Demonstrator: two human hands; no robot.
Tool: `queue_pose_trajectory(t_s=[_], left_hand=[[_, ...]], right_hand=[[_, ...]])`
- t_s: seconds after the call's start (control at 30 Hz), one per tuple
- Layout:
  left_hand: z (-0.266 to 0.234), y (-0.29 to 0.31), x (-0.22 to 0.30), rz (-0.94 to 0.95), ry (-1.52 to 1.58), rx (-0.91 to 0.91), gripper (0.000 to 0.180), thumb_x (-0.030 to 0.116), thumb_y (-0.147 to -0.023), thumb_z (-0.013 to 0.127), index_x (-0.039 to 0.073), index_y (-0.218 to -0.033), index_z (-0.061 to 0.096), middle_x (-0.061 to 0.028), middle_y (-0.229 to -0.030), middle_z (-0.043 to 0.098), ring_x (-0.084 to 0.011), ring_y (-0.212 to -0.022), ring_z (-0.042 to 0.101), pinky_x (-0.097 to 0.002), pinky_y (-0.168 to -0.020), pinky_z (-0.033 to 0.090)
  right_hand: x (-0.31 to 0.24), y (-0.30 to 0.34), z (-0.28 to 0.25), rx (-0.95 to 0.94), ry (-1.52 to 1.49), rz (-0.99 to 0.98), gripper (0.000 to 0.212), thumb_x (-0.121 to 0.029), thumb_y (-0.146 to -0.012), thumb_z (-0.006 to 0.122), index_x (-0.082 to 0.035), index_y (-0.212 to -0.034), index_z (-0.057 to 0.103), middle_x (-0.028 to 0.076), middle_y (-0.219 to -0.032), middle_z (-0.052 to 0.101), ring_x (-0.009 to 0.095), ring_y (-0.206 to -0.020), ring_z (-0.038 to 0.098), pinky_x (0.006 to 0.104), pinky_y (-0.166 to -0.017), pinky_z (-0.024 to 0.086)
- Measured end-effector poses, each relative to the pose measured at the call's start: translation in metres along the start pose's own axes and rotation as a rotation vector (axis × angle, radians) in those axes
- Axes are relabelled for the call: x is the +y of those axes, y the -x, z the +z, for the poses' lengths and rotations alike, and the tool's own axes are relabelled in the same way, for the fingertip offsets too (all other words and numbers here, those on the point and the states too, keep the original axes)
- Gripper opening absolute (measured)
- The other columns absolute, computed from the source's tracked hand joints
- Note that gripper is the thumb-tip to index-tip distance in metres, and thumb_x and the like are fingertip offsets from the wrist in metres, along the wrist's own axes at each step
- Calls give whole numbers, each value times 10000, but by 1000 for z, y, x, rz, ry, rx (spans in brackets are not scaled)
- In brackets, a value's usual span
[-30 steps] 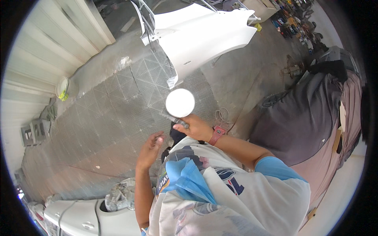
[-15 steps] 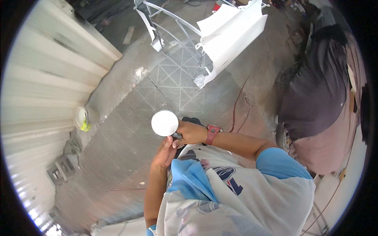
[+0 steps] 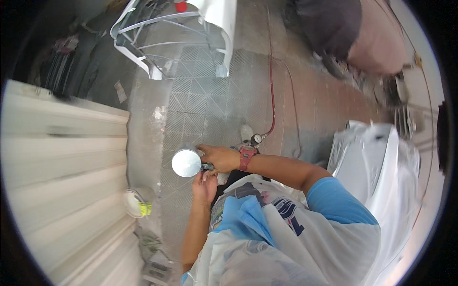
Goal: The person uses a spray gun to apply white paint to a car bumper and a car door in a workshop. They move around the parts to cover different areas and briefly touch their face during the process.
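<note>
A spray gun with a round, pale cup point(image 3: 186, 163) on top is in front of my body. My right hand point(image 3: 220, 158), wearing a red wristwatch point(image 3: 247, 155), is wrapped round the gun from the right; most of the gun's body is hidden beneath the hand. Just below the cup, the fingers of my left hand point(image 3: 205, 188) are bent and pressed at the gun's dark knob point(image 3: 207, 166). A round pressure gauge point(image 3: 257, 138) shows beyond my right wrist, where a red air hose point(image 3: 273, 95) joins.
White curved panels point(image 3: 223, 24) hang on a metal stand point(image 3: 162, 19) at the far side. A corrugated wall point(image 3: 71, 152) runs along the left, with a white bucket point(image 3: 135, 202) beside it. Silvery-white bodywork point(image 3: 367, 162) stands at the right, and a dark-and-pink cover point(image 3: 353, 33) lies beyond.
My view has turned to the right, so the stand and panels shift left and the bodywork at the right comes into sight. Both hands stay on the spray gun; the gauge now shows.
</note>
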State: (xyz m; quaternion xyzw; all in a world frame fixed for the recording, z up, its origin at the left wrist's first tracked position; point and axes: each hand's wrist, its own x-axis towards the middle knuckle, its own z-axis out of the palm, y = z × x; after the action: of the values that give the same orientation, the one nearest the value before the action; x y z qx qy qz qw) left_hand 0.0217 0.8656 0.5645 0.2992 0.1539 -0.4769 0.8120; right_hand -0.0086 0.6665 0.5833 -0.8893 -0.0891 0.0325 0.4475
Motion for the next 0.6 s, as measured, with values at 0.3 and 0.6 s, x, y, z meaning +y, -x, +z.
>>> queue_pose_trajectory(t_s=[0.3,0.6], left_hand=[[-89,130,62,-44,-161,49,549,538,-1123,481,47,-1345,588,-125,-1337,626,-296,-1274,567,-568,-1198,365],[-94,247,116,-58,-267,103,528,588,-1127,464,97,-1245,615,-115,-1176,643,-276,-1122,600,-598,-1132,409]], right_hand=[[13,87,104,-140,-119,546,842,-717,-1078,403,28,-1264,747,313,-1314,707,479,-1197,681,539,-1063,510],[-24,282,322,-205,-167,1297,850,-743,-1063,349,-37,-1179,807,239,-1310,742,429,-1231,700,566,-1088,505]])
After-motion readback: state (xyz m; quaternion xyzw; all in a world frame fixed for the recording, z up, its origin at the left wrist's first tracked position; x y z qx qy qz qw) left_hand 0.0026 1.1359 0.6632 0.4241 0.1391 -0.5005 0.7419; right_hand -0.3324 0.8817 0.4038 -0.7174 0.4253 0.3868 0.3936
